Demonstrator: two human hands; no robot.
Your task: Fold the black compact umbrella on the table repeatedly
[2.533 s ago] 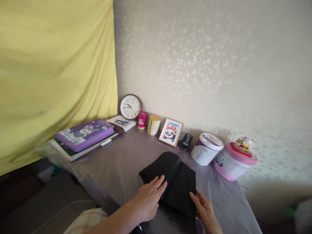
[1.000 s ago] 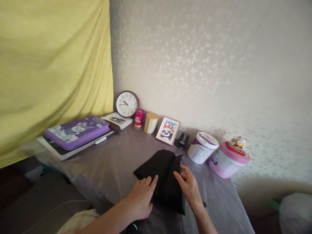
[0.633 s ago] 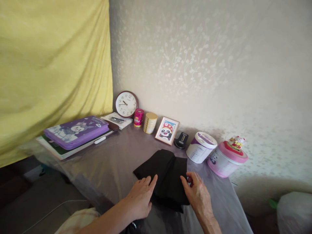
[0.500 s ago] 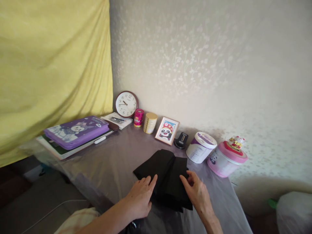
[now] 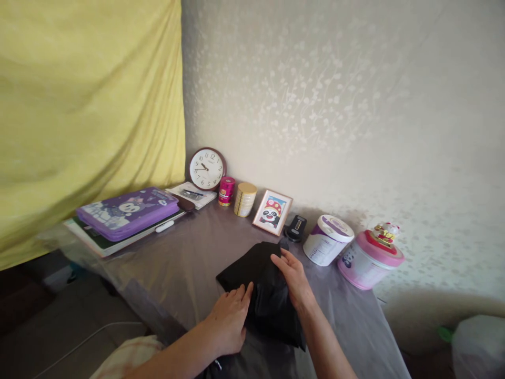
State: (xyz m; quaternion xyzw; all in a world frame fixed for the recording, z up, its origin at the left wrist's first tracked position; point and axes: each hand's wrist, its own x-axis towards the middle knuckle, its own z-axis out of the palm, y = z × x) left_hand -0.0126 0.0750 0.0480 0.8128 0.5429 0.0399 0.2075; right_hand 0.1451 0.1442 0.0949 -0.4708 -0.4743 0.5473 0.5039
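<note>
A thin, black folded fabric point(image 5: 272, 302) lies on the table in loose flaps, like an umbrella's canopy; its exact kind is not clear. My left hand point(image 5: 231, 318) rests on its left side, fingers stretched out and pressing it down. At the upper right edge, my right hand point(image 5: 292, 273) pinches a flap between thumb and fingers, with the fabric folding over to the left beneath it. A small shiny piece shows below my left wrist, mostly hidden by the arm.
Along the wall stand a clock point(image 5: 208, 168), a pink can point(image 5: 226, 191), a yellow-lidded tin point(image 5: 245, 200), a picture frame point(image 5: 272, 212), a black device point(image 5: 295, 228), a white tub point(image 5: 328, 240) and a pink tub point(image 5: 369, 260). A purple case point(image 5: 128, 210) lies on books at left.
My right hand has moved up and left with the flap's edge, turning it over toward the middle. The left hand stays in place on the fabric.
</note>
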